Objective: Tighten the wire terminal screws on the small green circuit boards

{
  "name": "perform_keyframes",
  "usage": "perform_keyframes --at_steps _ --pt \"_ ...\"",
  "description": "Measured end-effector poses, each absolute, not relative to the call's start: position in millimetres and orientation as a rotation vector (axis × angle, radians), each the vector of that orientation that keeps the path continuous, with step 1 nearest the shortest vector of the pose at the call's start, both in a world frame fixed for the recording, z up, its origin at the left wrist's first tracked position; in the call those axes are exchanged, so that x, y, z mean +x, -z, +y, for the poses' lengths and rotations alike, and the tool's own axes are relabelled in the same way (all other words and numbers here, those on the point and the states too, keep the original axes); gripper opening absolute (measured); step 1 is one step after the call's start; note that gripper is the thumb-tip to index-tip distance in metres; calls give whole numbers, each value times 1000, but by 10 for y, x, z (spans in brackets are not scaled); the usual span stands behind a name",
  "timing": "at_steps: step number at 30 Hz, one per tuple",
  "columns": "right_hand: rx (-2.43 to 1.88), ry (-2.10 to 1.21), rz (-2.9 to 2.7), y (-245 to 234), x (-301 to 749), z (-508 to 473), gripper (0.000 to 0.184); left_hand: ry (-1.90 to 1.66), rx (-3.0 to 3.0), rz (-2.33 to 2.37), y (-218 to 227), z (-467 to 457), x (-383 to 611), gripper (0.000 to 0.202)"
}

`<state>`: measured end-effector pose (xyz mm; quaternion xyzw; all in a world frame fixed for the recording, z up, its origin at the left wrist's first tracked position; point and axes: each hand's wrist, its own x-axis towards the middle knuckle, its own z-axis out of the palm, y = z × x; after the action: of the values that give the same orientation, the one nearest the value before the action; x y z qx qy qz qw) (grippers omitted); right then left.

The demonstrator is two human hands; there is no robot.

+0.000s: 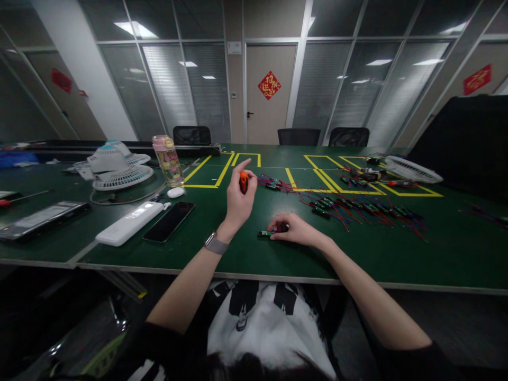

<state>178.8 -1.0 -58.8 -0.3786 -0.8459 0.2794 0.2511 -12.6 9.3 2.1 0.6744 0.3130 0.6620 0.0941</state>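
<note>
My left hand is raised over the table, its index finger stretched out and the other fingers curled around an orange-and-black handled tool. The tool's working end is hidden, so its exact kind cannot be made out. Near the front edge, my right hand grips a small green circuit board between thumb and fingers, at table level. The fingers cover the board's right part. Just beyond my left hand lies a small bunch of circuit boards with red and blue wires.
A longer row of wired boards spreads to the right. On the left are a black phone, a white power bank, a pink-lidded bottle and a white fan. Yellow tape marks the green table.
</note>
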Motion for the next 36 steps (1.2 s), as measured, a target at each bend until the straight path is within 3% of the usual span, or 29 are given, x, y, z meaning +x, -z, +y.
perform_keyframes --at_steps 4,7,9,36 --pt "-1065 -752 -2312 586 1790 -9 18 -1188 2283 946 -51 28 -157 16" --pt "-1091 -708 -2333 578 1790 -3 15 -573 2440 889 -15 36 -179 14" --pt "-1087 -697 -2333 577 1789 1 13 -374 2488 920 24 54 -182 16" --pt "-1097 -670 -2324 598 1785 19 12 -122 2630 1183 77 13 -137 29"
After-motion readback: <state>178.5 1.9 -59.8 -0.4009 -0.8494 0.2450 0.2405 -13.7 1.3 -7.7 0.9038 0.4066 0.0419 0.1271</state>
